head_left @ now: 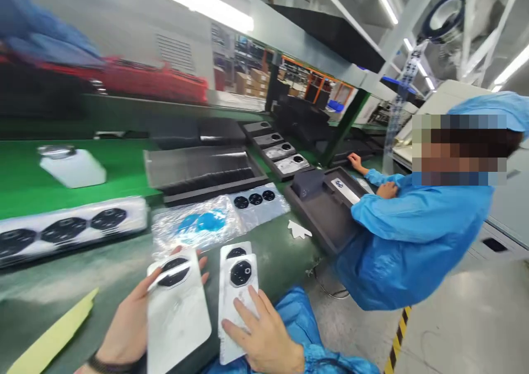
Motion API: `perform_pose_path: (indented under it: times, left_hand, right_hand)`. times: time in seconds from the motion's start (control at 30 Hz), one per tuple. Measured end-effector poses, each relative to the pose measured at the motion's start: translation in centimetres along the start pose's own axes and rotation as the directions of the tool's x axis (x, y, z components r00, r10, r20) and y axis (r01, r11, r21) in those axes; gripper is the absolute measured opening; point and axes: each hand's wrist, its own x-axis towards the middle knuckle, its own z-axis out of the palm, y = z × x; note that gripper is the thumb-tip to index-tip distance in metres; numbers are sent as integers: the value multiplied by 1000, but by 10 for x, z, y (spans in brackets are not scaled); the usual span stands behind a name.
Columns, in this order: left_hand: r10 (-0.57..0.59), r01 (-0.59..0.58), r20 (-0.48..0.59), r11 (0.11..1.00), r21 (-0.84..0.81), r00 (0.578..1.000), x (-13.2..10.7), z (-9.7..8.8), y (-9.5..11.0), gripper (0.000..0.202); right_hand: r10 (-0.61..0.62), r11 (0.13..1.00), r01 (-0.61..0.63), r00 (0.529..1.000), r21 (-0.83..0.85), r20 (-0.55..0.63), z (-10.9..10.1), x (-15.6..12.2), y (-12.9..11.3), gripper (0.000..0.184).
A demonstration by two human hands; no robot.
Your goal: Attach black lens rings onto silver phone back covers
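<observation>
My left hand (126, 319) grips a white phone back cover (179, 319) by its edges, thumb at the left side and fingertips showing at the right. Its dark round camera area has a pale band across it, perhaps glare or a second cover's edge. Beside it, my right hand (264, 330) lies with fingers spread on another white phone back cover (237, 297) with a round black camera ring. Under that one, a similar cover (223, 253) shows at the top. Both of these rest over the green bench, close to my lap.
A clear plastic bag with blue discs (206, 220) lies ahead. White strips with black camera circles (82, 225) stand at the left and centre. Black trays (285, 159) hold several covers. At right, a co-worker in a blue gown (405, 225) works over a dark tray (318, 214).
</observation>
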Motion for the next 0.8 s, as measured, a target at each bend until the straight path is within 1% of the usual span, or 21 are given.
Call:
perform_pose_path:
  times: [0.03, 0.1, 0.17, 0.23, 0.3, 0.37, 0.47, 0.53, 0.6, 0.67, 0.73, 0.77, 0.8]
  left_hand:
    - [40, -40, -13, 999, -9, 999, -1, 7, -2, 45]
    - [131, -131, -7, 991, 1, 991, -1, 15, -5, 34]
    - [213, -213, 8, 977, 12, 977, 0, 18, -7, 26]
    - [263, -263, 9, 965, 3, 965, 1, 18, -8, 26]
    - [276, -276, 0, 961, -19, 961, 1, 18, -9, 30]
    - [302, -302, 2, 952, -43, 953, 2, 17, -11, 40]
    - [361, -357, 31, 930, -87, 932, 6, 15, -13, 59]
    - [375, -370, 28, 922, -118, 926, 11, 14, -15, 66]
    - [381, -376, 14, 917, -132, 924, 15, 13, -17, 69]
    - [385, -381, 6, 914, -138, 923, 19, 14, -18, 71]
    - [396, -391, 6, 909, -145, 918, 22, 15, -20, 71]
    - [406, -401, 3, 903, -152, 914, 23, 16, -20, 70]
    - [419, -414, -2, 896, -158, 908, 24, 16, -20, 70]
  right_hand:
    - [-11, 1000, 11, 1000, 21, -4, 2, -3, 2, 65]
    - [-30, 998, 32, 999, 55, -24, 5, -6, 5, 67]
    - [-32, 997, 38, 996, 73, -80, 8, -6, 7, 70]
    - [6, 997, 6, 988, 80, -153, 8, -1, 8, 73]
    - [28, 995, -9, 982, 97, -189, 10, 7, 8, 80]
    - [20, 993, 1, 982, 114, -186, 15, 16, 9, 87]
    - [-27, 993, 47, 982, 107, -186, 28, 26, 11, 100]
    - [-62, 993, 80, 979, 90, -194, 34, 28, 14, 107]
    - [-84, 993, 97, 982, 68, -171, 34, 29, 17, 109]
    - [-106, 993, 111, 989, 45, -106, 30, 31, 21, 108]
    - [-152, 987, 155, 987, 36, -58, 29, 35, 26, 106]
    - [-176, 983, 178, 982, 35, -66, 31, 38, 29, 106]
    - [-205, 977, 209, 974, 37, -100, 35, 40, 32, 107]
